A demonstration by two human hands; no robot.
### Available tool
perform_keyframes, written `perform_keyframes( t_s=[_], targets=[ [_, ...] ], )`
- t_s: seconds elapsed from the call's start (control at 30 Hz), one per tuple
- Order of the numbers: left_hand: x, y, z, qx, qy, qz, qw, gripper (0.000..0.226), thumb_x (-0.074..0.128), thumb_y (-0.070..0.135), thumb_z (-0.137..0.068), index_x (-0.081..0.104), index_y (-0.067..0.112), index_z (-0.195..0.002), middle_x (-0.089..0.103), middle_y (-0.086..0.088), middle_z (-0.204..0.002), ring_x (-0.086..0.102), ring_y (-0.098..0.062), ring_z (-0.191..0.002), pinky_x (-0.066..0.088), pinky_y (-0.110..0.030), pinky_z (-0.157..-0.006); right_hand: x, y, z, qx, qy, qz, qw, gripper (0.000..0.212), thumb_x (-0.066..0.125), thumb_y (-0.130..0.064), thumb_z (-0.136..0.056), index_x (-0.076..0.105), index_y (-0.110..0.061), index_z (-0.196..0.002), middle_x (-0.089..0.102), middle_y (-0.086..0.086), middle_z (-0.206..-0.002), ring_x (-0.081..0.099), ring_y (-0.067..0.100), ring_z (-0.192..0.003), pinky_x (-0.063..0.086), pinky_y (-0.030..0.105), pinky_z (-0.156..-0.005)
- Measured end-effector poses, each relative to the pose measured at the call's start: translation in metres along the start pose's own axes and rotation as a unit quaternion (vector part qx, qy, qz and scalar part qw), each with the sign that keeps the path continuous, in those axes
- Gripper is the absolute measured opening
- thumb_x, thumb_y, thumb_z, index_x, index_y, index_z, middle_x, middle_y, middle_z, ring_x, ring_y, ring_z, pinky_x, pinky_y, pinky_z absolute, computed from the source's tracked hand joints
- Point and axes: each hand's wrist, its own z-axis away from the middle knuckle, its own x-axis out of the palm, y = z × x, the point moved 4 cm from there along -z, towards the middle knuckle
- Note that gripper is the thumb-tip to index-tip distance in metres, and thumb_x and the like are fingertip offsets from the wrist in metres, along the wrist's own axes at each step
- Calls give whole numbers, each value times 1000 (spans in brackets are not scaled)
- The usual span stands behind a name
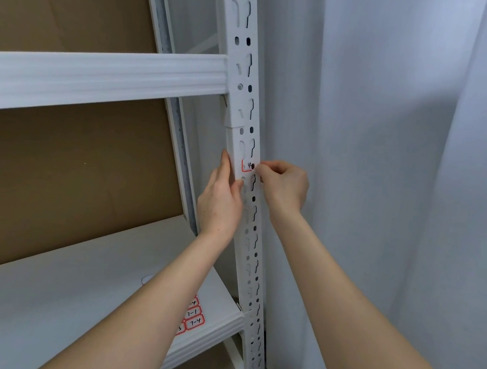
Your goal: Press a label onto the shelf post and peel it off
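Right hand (282, 186) pinching a red-bordered label (247, 166) against the white upright post (247, 113), just left of its fingertips. Left hand (222, 200) gripping post's edge, right below label.

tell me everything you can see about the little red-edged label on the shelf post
The label is a small white sticker with a red border and dark handwriting, only partly readable. It sits on the front face of the white slotted metal post, below the joint between two post sections. The right hand pinches or presses its right edge, covering part of it. The left hand holds the post's left edge just beside it.
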Motion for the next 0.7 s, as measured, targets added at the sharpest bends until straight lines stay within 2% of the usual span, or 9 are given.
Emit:
perform_keyframes(
  t_s=[0.13,0.23,0.3,0.37,0.5,0.57,0.7],
  targets=[
    [0,-1,0,3,-2,-1,1000,59,44,25,-100,16,26,-152,49,1,-135,57,-22,-110,41,-28,-78,-1,-1,0,-8,-5,-5,1000,9,69,-32,-75,69,-29,-67,69,-14,-72,65,8,-74,48,24,-66],
    [1,-1,-1,1,-3,-7,1000,58,43,26,-100,16,25,-152,49,0,-134,58,-23,-109,39,-27,-74,-1,-5,1,-10,0,18,1000,10,64,-26,-77,68,-27,-68,66,-15,-69,63,9,-71,43,22,-60],
    [1,-1,-1,-2,-3,-9,1000,59,44,25,-100,17,25,-152,50,-1,-133,58,-23,-108,40,-28,-75,-2,-5,1,-23,6,33,999,12,59,-21,-78,69,-26,-72,66,-13,-71,62,12,-72,45,23,-63],
    [1,-1,-1,0,-6,-8,1000,59,44,24,-100,17,25,-152,50,-1,-133,58,-24,-109,42,-29,-77,-2,-4,5,-62,20,33,997,12,60,-21,-81,70,-26,-79,67,-12,-77,62,10,-74,47,24,-69],
    [2,-2,-1,-1,-2,-5,1000,58,44,24,-100,19,25,-152,50,0,-132,59,-23,-108,36,-26,-73,4,3,14,-188,44,-2,981,17,67,-15,-84,74,-19,-98,68,-6,-95,62,8,-79,48,20,-75],
    [2,-2,-1,-2,1,6,1000,58,44,24,-100,20,26,-152,50,1,-133,59,-22,-108,37,-24,-74,9,7,16,-237,52,0,970,19,68,-11,-83,74,-16,-101,66,-5,-98,60,7,-81,49,19,-76],
    [3,-4,0,-7,9,13,1000,57,44,26,-100,20,28,-152,51,4,-134,60,-19,-106,36,-23,-72,15,17,16,-303,94,-12,948,20,71,-8,-80,75,-14,-99,63,-4,-95,54,1,-84,44,5,-73]
  ],
)
